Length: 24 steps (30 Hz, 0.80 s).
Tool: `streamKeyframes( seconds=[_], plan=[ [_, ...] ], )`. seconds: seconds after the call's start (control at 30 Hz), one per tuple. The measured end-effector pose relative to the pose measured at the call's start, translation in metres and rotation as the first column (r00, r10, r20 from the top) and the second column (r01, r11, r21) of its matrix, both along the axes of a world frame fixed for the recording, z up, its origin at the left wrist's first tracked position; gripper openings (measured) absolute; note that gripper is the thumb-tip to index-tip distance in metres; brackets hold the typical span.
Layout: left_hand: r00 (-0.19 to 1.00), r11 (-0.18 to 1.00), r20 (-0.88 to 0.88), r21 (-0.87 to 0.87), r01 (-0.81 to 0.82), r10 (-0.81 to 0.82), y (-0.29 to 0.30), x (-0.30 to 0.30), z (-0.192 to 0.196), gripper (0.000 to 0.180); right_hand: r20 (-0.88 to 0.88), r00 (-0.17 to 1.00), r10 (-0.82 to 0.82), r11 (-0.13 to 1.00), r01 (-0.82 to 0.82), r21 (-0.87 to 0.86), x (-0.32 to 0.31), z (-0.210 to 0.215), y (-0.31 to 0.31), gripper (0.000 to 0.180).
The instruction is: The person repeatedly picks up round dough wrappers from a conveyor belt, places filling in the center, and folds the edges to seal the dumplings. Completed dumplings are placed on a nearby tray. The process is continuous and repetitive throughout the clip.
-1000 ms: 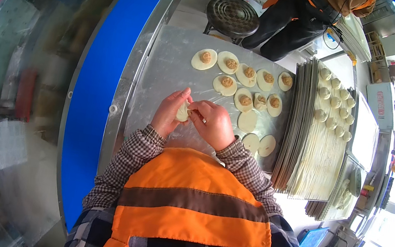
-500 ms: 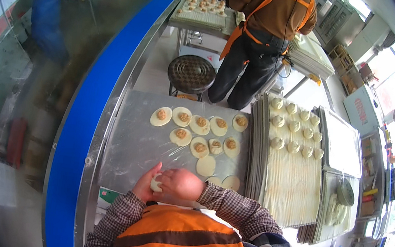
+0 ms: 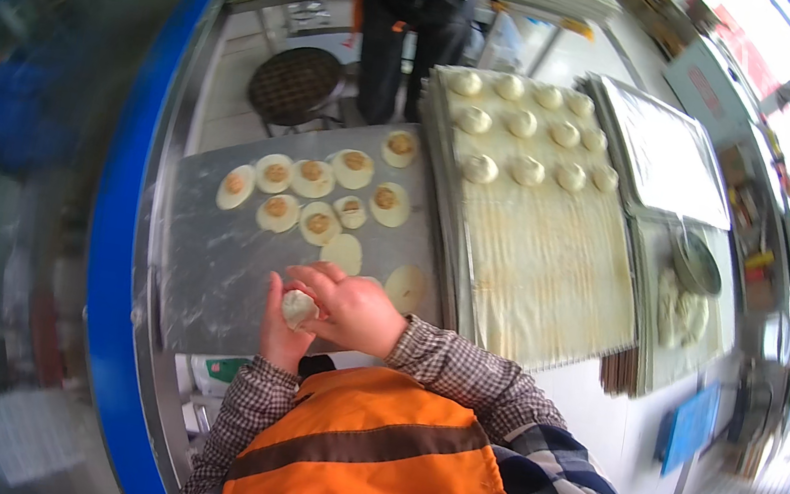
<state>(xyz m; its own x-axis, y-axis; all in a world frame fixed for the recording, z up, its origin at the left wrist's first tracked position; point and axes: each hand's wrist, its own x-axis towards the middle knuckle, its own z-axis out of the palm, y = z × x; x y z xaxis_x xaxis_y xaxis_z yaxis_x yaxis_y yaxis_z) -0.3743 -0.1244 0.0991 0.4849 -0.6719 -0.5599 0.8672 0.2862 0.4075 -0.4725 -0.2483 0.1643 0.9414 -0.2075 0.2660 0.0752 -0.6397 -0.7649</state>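
A small white dough bun [image 3: 298,309] sits between my two hands over the near edge of the metal tabletop. My left hand [image 3: 279,340] cradles it from the left and below. On its right side, the curled fingers of my right hand [image 3: 357,313] grip it. Ahead lie several flat dough rounds [image 3: 312,177] topped with brownish filling. One partly folded piece [image 3: 350,212] is among them. A plain dough wrapper [image 3: 342,253] lies just beyond my right hand, and another bare wrapper [image 3: 405,290] is to its right.
Rows of finished buns [image 3: 523,124] stand on a lined tray [image 3: 549,299] atop a stack at right. Farther right are a metal bowl [image 3: 695,264] and a dough lump [image 3: 681,313]. A round stool [image 3: 294,86] and a person [image 3: 414,27] are beyond the table [image 3: 220,273]; a blue rail [image 3: 120,229] runs left.
My view has turned rightward and down. My hands have opened slightly around the bun, so more of it shows; my right fingers have lifted to its upper side.
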Motion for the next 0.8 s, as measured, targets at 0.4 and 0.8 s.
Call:
streamKeyframes(
  seconds=[0.4, 0.8],
  plan=[
    [0.899, 0.901, 0.171, 0.246, 0.357, -0.403, -0.007, 0.155, -0.054, 0.041, -0.042, 0.412, -0.910, 0.380, 0.872, 0.309, -0.103, -0.020, -0.127, 0.048],
    [0.740, 0.804, 0.491, 0.584, 0.112, -0.460, 0.007, 0.225, -0.089, 0.029, 0.118, 0.128, -0.985, 0.040, 0.824, -0.565, -0.291, -0.080, -0.354, 0.045]
  ],
)
